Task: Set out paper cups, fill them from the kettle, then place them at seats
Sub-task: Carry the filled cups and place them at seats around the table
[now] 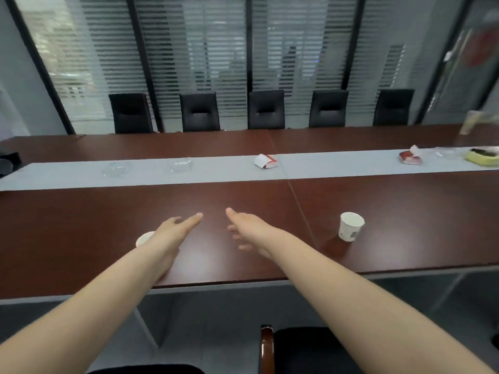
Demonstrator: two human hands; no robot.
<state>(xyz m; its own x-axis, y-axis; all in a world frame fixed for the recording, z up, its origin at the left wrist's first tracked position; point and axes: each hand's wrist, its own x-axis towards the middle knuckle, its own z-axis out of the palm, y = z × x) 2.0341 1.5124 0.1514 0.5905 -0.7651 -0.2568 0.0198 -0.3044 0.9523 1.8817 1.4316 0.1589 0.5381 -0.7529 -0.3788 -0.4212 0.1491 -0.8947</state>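
The left hand [175, 230] and right hand [251, 229] hover empty, fingers straight, over the table [405, 211]. One cup [350, 227] stands right of them; a second cup [144, 238] peeks from behind the left wrist. I'd lift that arm clear before reaching, lest the cup tip.

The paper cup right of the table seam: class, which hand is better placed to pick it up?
Right, probably. The right hand is open, empty and nearer the paper cup; the left hand is farther off, beside a second cup.
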